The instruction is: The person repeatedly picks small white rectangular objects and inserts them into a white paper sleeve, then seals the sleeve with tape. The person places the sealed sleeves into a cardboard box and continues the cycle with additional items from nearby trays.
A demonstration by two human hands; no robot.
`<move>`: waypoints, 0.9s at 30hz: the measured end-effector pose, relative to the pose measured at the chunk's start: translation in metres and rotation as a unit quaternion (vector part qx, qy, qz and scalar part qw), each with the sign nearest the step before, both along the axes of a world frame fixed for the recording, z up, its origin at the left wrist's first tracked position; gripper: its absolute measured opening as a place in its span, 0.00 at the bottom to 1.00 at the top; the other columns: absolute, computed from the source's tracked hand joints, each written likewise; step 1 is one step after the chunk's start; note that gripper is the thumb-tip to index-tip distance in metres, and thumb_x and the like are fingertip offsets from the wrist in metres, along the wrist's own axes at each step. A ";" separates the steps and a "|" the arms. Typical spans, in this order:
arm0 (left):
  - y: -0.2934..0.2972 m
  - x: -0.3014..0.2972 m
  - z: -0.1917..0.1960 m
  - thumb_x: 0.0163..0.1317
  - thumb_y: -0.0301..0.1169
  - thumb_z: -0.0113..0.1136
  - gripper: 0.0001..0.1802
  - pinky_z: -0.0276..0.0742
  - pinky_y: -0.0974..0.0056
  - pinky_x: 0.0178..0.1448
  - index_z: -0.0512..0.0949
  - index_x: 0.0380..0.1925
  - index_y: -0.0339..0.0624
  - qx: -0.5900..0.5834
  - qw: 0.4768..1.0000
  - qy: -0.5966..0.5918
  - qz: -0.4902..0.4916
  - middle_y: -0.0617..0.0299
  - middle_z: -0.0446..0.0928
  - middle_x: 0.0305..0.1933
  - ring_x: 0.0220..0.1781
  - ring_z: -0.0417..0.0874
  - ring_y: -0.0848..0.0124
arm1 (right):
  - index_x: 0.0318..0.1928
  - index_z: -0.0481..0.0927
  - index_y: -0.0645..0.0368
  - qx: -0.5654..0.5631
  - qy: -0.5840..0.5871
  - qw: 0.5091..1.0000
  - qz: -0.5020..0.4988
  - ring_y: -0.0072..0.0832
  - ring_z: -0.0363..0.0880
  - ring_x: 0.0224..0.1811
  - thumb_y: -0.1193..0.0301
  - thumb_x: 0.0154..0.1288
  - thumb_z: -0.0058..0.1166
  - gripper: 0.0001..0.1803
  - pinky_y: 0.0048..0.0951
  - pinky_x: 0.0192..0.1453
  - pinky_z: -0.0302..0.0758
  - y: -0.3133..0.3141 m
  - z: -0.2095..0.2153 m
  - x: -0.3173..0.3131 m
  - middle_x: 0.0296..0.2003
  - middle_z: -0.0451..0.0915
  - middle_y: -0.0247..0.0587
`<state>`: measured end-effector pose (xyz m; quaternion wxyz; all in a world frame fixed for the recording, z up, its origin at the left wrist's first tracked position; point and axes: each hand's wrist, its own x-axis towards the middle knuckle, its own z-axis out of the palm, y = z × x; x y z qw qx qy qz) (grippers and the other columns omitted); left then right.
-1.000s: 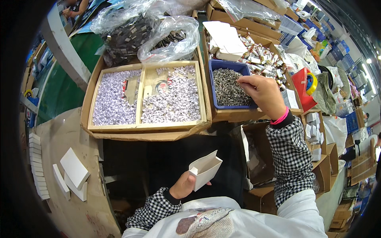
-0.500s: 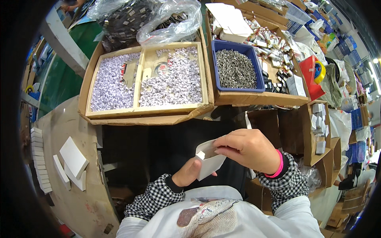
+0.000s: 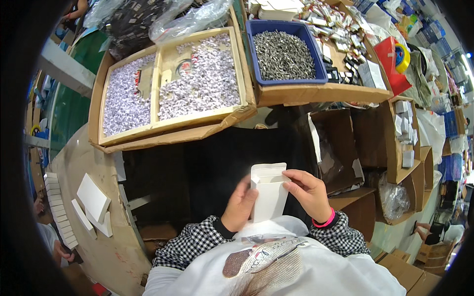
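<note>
A small white carton [image 3: 269, 198] stands upright in front of my chest, its top open and a flap raised at the back. My left hand [image 3: 237, 207] wraps round the carton's left side, slightly blurred. My right hand [image 3: 311, 195] pinches the upper right edge of the opening between thumb and fingers, with a pink band at the wrist. What lies inside the carton, if anything, is hidden. Beyond my hands is a dark cloth-like surface [image 3: 217, 163].
Ahead, a two-part wooden tray [image 3: 154, 101] holds small whitish pieces. A blue bin [image 3: 251, 47] of small metal parts stands beside it. White boxes [image 3: 94, 197] lie on the left table, near a row of white boxes [image 3: 59, 209]. Open cardboard boxes [image 3: 340, 128] stand at right.
The carton has turned from tilted to upright, so its raised back flap shows. My right hand has shifted down to its right edge. The view has swung, and a person's arm appears at the left.
</note>
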<state>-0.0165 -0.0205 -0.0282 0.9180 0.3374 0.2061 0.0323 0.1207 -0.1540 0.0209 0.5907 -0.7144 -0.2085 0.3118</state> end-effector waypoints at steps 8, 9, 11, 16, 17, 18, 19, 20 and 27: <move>0.004 -0.010 -0.003 0.63 0.21 0.56 0.19 0.77 0.70 0.53 0.72 0.55 0.42 0.301 0.953 0.002 0.026 0.58 0.76 0.50 0.48 0.78 0.74 | 0.45 0.80 0.65 -0.015 -0.113 0.992 0.050 0.18 0.79 0.38 0.76 0.60 0.61 0.12 0.18 0.42 0.76 -0.013 -0.019 0.005 0.40 0.81 0.38; 0.005 -0.010 -0.001 0.63 0.21 0.56 0.18 0.76 0.70 0.53 0.72 0.54 0.41 0.292 0.956 -0.006 0.024 0.58 0.76 0.50 0.48 0.78 0.74 | 0.46 0.80 0.64 0.008 -0.056 0.997 0.054 0.18 0.78 0.37 0.75 0.61 0.60 0.13 0.18 0.41 0.76 -0.013 -0.018 0.006 0.39 0.80 0.38; 0.007 -0.009 0.002 0.64 0.21 0.56 0.16 0.76 0.69 0.54 0.72 0.52 0.41 0.291 0.956 -0.020 0.012 0.57 0.76 0.51 0.48 0.78 0.74 | 0.48 0.79 0.63 0.038 0.060 0.997 0.039 0.18 0.77 0.35 0.75 0.62 0.58 0.14 0.18 0.40 0.74 -0.011 -0.015 0.007 0.38 0.79 0.37; 0.010 0.005 0.003 0.64 0.19 0.53 0.14 0.74 0.67 0.57 0.66 0.49 0.41 0.257 0.964 -0.073 0.021 0.53 0.73 0.53 0.51 0.77 0.70 | 0.49 0.79 0.60 0.002 -0.070 0.983 0.170 0.23 0.74 0.39 0.75 0.64 0.55 0.13 0.22 0.43 0.73 -0.011 -0.009 0.017 0.40 0.76 0.37; 0.007 0.008 0.003 0.64 0.18 0.52 0.20 0.73 0.66 0.59 0.62 0.54 0.43 0.233 0.967 -0.098 0.044 0.51 0.72 0.55 0.55 0.75 0.67 | 0.49 0.79 0.60 0.012 -0.081 0.982 0.171 0.23 0.74 0.40 0.75 0.63 0.56 0.13 0.23 0.44 0.73 -0.011 -0.009 0.019 0.41 0.76 0.37; 0.007 0.009 0.004 0.64 0.18 0.52 0.21 0.72 0.65 0.60 0.60 0.55 0.42 0.204 0.974 -0.093 0.045 0.51 0.72 0.55 0.55 0.75 0.68 | 0.48 0.80 0.61 0.005 -0.084 0.982 0.170 0.23 0.74 0.41 0.75 0.63 0.56 0.13 0.23 0.44 0.73 -0.012 -0.009 0.019 0.41 0.77 0.38; 0.008 0.009 0.005 0.64 0.18 0.52 0.23 0.72 0.65 0.60 0.59 0.56 0.42 0.185 0.979 -0.082 0.041 0.50 0.72 0.55 0.55 0.75 0.68 | 0.47 0.80 0.61 0.029 -0.076 0.982 0.168 0.24 0.74 0.41 0.75 0.62 0.57 0.13 0.23 0.44 0.73 -0.012 -0.008 0.020 0.41 0.77 0.38; 0.009 0.010 0.007 0.64 0.18 0.52 0.24 0.71 0.64 0.60 0.57 0.58 0.42 0.164 0.983 -0.075 0.038 0.49 0.72 0.54 0.54 0.74 0.68 | 0.46 0.80 0.61 0.038 -0.059 0.984 0.164 0.24 0.75 0.41 0.75 0.61 0.58 0.12 0.24 0.43 0.73 -0.013 -0.007 0.020 0.41 0.77 0.39; -0.002 0.022 0.014 0.51 0.27 0.70 0.49 0.67 0.60 0.63 0.48 0.68 0.46 0.365 0.921 -0.054 -0.124 0.54 0.65 0.60 0.59 0.70 0.65 | 0.43 0.81 0.58 -0.064 -0.081 0.969 0.226 0.25 0.78 0.32 0.69 0.56 0.63 0.14 0.24 0.38 0.75 -0.011 0.021 0.042 0.37 0.81 0.39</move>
